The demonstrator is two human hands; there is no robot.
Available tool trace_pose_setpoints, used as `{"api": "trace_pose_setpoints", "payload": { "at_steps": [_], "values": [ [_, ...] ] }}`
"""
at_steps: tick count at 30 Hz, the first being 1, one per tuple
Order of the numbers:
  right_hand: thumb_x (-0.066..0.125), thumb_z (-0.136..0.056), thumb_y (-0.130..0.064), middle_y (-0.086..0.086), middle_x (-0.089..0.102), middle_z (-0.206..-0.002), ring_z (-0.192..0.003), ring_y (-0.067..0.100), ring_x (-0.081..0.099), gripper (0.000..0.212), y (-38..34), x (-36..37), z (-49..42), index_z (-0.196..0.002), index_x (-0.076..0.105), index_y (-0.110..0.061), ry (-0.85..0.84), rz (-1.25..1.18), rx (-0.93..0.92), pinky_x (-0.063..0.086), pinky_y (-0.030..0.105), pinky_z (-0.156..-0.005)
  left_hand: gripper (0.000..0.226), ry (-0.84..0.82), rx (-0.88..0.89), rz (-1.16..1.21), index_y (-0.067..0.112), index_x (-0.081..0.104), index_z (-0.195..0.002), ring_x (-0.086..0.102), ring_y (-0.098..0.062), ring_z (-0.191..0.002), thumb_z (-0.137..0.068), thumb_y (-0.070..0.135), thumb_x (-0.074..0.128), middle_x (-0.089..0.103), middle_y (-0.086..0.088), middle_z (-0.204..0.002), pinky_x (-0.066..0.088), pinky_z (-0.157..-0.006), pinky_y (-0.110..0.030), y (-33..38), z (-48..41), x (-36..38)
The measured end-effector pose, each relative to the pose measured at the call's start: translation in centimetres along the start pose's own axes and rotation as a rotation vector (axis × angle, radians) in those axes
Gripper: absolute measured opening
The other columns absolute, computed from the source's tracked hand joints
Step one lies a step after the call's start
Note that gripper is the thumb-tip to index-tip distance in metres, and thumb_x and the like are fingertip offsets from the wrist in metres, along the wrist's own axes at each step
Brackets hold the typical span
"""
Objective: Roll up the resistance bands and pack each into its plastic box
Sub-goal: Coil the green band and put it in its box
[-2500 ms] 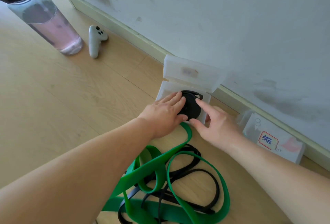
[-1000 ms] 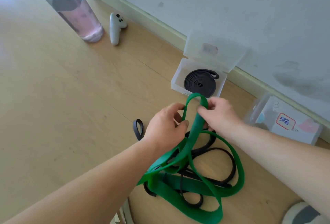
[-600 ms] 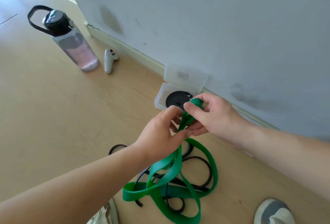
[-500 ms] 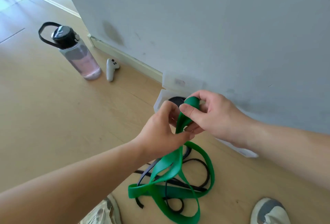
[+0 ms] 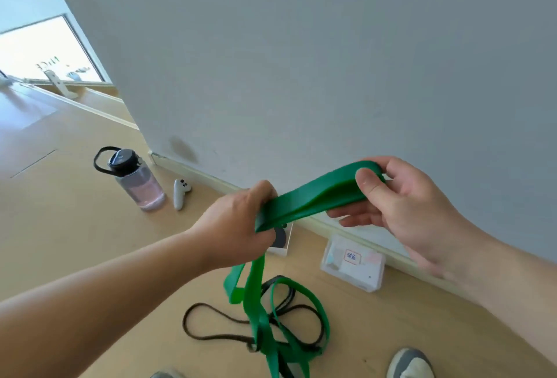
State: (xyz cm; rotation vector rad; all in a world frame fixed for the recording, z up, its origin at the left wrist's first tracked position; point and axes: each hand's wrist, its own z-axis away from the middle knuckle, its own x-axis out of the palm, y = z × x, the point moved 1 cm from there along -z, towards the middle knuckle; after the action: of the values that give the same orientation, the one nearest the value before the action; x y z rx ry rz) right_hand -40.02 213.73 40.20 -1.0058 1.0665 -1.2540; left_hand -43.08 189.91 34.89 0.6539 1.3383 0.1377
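Left hand (image 5: 238,224) and right hand (image 5: 401,200) grip the wide green rubber resistance band (image 5: 307,203), not yet rolled; one black coiled band (image 5: 279,237) looks boxed, and a thin black band (image 5: 221,338) lies loose.

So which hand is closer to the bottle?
Left. The left hand grips the green band right of the bottle; the right hand pinches its looped end farther right.

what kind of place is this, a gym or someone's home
Likely an indoor workout spot; gym or home, I cannot tell. A green band and a black band trail on the wood-look floor beside a grey wall, and a water bottle stands nearby.
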Motion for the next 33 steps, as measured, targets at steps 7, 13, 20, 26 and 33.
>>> {"api": "trace_pose_setpoints", "payload": {
  "at_steps": [7, 13, 20, 26, 33],
  "values": [
    [0.053, -0.105, -0.015, 0.017, 0.073, -0.121, -0.108, 0.036, 0.073, 0.034, -2.7, -3.7, 2.1, -0.138, 0.055, -0.015, 0.022, -0.05, 0.195, 0.059, 0.053, -0.091, 0.03, 0.169, -0.074, 0.403, 0.03, 0.055, -0.089, 0.065, -0.014, -0.061, -0.079, 0.026, 0.083, 0.071, 0.002, -0.076, 0.055, -0.057, -0.033, 7.3, 3.2, -1.7],
    [0.057, -0.09, -0.005, -0.015, 0.051, -0.15, -0.142, -0.001, 0.043, 0.071, -1.7, -3.3, 4.6, -0.151, 0.043, -0.041, -0.019, 0.592, 0.025, 0.038, 0.028, -0.114, 0.028, 0.2, -0.044, 0.309, 0.032, 0.057, -0.083, 0.062, -0.013, -0.065, -0.071, 0.027, 0.082, 0.067, 0.01, -0.071, 0.058, -0.062, -0.043, 9.1, 3.7, 1.1],
    [0.077, -0.09, -0.033, -0.021, 0.074, -0.111, -0.113, -0.005, 0.065, 0.035, 0.1, -0.3, 4.0, -0.122, 0.068, -0.04, -0.184, 0.552, -0.055, 0.049, 0.032, -0.109, 0.042, 0.225, -0.053, 0.411, 0.036, 0.046, -0.1, 0.059, -0.006, -0.062, -0.076, 0.029, 0.08, 0.068, 0.005, -0.073, 0.054, -0.06, -0.032, 9.3, 3.6, 1.0],
    [0.073, -0.093, -0.021, -0.017, 0.076, -0.1, -0.095, 0.004, 0.072, 0.029, 0.5, 0.0, 3.6, -0.115, 0.069, -0.039, -0.21, 0.492, -0.205, 0.056, 0.027, -0.093, 0.046, 0.148, -0.017, 0.434, 0.037, 0.047, -0.107, 0.062, -0.007, -0.068, -0.077, 0.028, 0.081, 0.068, 0.005, -0.079, 0.055, -0.065, -0.032, 8.1, 3.3, 1.3],
    [0.068, -0.097, -0.022, -0.008, 0.073, -0.084, -0.076, 0.018, 0.068, 0.013, -0.2, -1.3, 3.7, -0.098, 0.072, -0.034, -0.022, 0.452, -0.378, 0.058, 0.033, -0.071, 0.025, -0.253, -0.168, 0.302, 0.022, 0.057, -0.093, 0.065, -0.021, -0.079, -0.074, 0.017, 0.072, 0.066, -0.003, -0.09, 0.061, -0.076, -0.041, 5.2, 2.0, 5.1]
  ]
}}
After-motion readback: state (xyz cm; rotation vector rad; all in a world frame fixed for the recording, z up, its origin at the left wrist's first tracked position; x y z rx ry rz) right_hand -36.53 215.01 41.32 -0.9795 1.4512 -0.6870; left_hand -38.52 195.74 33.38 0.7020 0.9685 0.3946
